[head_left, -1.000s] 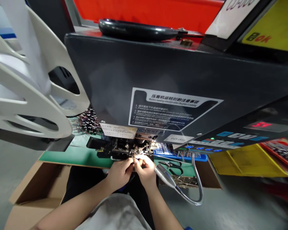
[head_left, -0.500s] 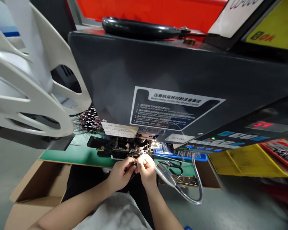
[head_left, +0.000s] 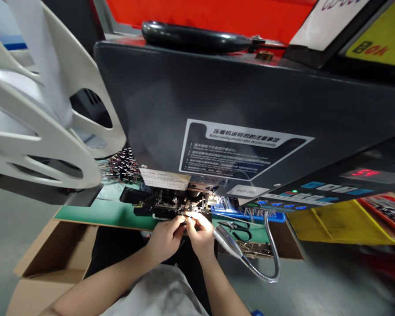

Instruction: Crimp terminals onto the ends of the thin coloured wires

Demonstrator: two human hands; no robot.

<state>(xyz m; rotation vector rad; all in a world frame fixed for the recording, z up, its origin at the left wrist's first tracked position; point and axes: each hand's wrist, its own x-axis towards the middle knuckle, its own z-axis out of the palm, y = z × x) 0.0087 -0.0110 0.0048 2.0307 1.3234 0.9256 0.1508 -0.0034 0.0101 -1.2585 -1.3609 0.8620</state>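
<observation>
- Stretching forward with the right hand (head_left: 200, 232), uncurling its fingers since half a second ago and bringing them into bright light.
- Holding the left hand (head_left: 164, 238) in nearly the same spot, thumb and forefinger narrow, right beside the other hand's fingertips.
- Pinching close on both sides now, but being unable to tell, at so small a size, about anything between the fingertips.
- Working right at the metal tooling (head_left: 171, 202), low under the front of the dark press (head_left: 158, 101); touching or just apart, impossible to tell.
- Spotting a silver lamp (head_left: 227, 241) near the right hand, on a bendy neck.
- Passing black-handled snips (head_left: 238, 227) on the green tabletop (head_left: 108, 215), near a blue tray (head_left: 278, 217) holding wires.
- Glancing left, finding a dense wire bundle (head_left: 121, 166) beside a big white reel (head_left: 52, 149).
</observation>
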